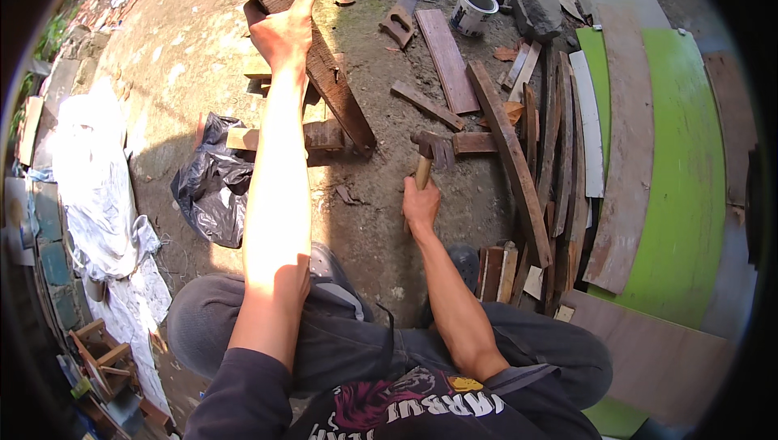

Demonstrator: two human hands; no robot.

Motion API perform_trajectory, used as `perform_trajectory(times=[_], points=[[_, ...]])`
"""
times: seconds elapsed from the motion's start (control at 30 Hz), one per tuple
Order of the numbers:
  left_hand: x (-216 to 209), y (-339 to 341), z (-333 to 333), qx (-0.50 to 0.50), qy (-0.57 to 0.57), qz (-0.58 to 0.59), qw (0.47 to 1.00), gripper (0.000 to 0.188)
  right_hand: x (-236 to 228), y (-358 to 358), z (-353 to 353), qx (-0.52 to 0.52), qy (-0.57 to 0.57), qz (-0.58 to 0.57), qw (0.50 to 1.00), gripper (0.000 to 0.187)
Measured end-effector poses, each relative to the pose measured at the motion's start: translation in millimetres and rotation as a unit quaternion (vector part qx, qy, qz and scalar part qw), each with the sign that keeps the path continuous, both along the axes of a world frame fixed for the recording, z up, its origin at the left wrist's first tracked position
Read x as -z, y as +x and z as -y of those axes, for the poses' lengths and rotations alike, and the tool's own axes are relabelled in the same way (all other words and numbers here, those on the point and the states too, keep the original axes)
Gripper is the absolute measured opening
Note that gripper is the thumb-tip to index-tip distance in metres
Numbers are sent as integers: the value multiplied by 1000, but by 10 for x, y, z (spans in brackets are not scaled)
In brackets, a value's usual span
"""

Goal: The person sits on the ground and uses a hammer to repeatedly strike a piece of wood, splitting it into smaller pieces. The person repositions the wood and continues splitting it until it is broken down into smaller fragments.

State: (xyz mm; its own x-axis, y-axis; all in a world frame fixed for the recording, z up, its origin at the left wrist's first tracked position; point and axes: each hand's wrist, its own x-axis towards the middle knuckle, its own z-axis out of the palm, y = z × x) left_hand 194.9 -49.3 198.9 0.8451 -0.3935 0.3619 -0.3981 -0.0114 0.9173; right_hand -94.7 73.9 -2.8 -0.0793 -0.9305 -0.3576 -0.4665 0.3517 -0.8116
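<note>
My left hand is stretched far forward and closed around a rough brown wooden plank. The plank tilts, with its lower end near the ground and its upper end running out of view at the top. In my right hand is a hammer, gripped by its pale wooden handle with the metal head up. A short wood block lies just right of the hammer head. Beneath my left forearm, light wood pieces lie partly hidden.
A black plastic bag lies left of my forearm. Ahead are a handsaw, a paint can, a flat board and a dark stone. Wood strips and a green panel crowd the right. White sheeting covers ground at left.
</note>
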Motion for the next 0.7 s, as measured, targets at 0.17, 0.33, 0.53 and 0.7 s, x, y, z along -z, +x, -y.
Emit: perform_trajectory(times=[0.17,0.33,0.53,0.7], points=[[19,103,-114,2,47,25,999,43,22,28,-232,61,108,77,989,31],[-33,117,-417,-41,4,-87,995,45,25,59,-343,111,148,201,962,20],[-46,221,-932,-76,-138,-292,943,49,-66,-290,-34,251,134,276,918,20],[396,348,-1556,-101,-176,-384,901,63,-112,-651,255,298,92,309,899,23]])
